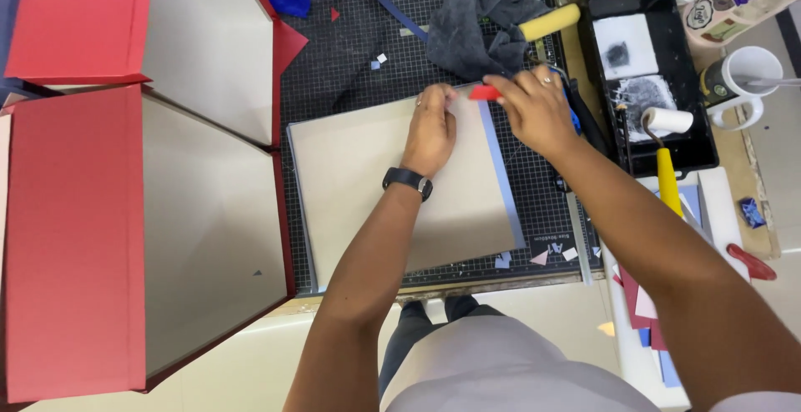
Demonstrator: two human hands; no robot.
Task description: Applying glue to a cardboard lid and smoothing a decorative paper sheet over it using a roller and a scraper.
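Observation:
A grey cardboard sheet [359,178] lies on pale blue paper [501,170] atop a black gridded cutting mat [350,62]. My left hand [431,128], with a black wristwatch, presses flat on the board near its far edge. My right hand [534,108] grips a small red tool [484,92] at the board's far right corner, over the blue paper's edge.
Two red-edged grey board covers [200,237] lie open at left. A black tray [642,78] with a white roller [663,128] sits at right, beside a white mug [747,78]. A dark cloth [484,20] and a yellow foam roller [546,22] lie at the back. Paper scraps [551,255] dot the mat.

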